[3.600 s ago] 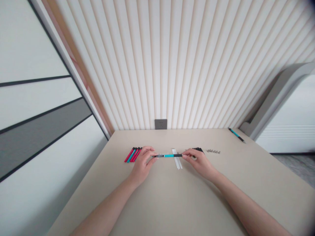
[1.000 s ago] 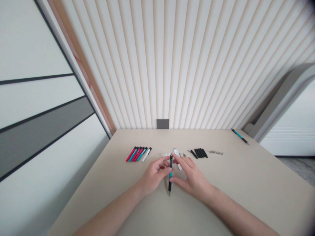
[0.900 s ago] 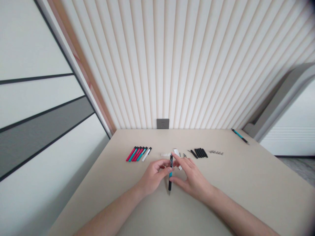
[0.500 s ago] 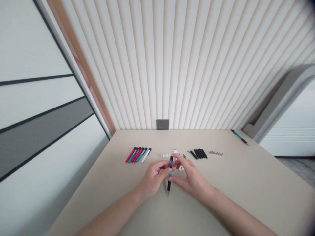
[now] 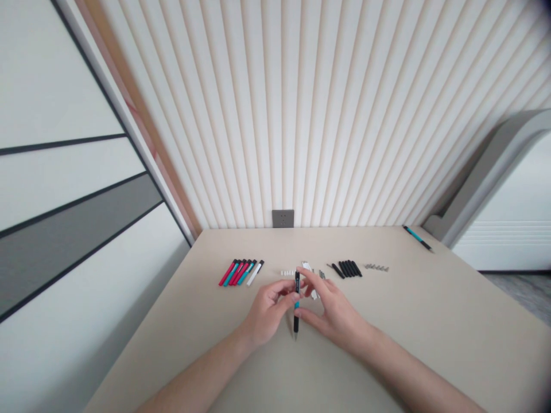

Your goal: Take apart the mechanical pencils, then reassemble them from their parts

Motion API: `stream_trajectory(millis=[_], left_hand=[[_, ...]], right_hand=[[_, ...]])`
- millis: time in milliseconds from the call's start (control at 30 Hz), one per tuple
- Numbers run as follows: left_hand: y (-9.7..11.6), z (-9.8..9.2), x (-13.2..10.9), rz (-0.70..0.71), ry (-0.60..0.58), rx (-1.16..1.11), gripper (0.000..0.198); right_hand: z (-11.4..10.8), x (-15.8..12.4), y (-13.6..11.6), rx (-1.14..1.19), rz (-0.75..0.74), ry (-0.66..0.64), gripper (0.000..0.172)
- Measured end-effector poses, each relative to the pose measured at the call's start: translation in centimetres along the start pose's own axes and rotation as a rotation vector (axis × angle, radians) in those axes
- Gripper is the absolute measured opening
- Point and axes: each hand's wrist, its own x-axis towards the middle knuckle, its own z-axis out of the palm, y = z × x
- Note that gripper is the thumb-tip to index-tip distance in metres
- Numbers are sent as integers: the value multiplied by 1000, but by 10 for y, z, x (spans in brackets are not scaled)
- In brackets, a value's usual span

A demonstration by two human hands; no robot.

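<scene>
Bare left forearm and right forearm reach in from bottom edge, angled inward, meeting near centre of view. Left wrist and right wrist low, only slightly bent. Left hand curled, fingers bunched, left thumb pressing toward right hand. Right hand arched, right index finger reaching over toward left fingertips, right thumb low, pointing left. Both hands closed in small pinches, fingertips just apart, close together.
</scene>
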Motion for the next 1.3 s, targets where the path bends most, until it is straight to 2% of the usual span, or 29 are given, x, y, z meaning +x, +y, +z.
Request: stream_trajectory(millis=[133,300,400,600,733,867,1067,1200,1300], left_hand=[[-1,0,1,11,11,62,24],[0,0,1,20,31,31,24],[1,-3,1,39,99,16,24],[-4,-10,5,45,275,-67,32],[-5,-11,6,27,278,-79,32],[-2,-13,8,26,272,-53,29],[-5,-16,11,41,344,-61,32],[-4,-17,11,44,333,-57,36],[-3,-19,10,26,325,21,38]], right_hand=[[0,1,0,17,-1,3,65],[3,-2,0,13,-14,12,76],[7,-5,-3,67,-3,15,76],[9,-4,-4,94,-4,6,56],[7,1,4,70,-14,87,40],[5,3,9,16,-27,98,23],[6,2,12,-29,-36,81,22],[5,1,12,-81,-49,87,21],[-4,4,15,-161,-56,126,22]])
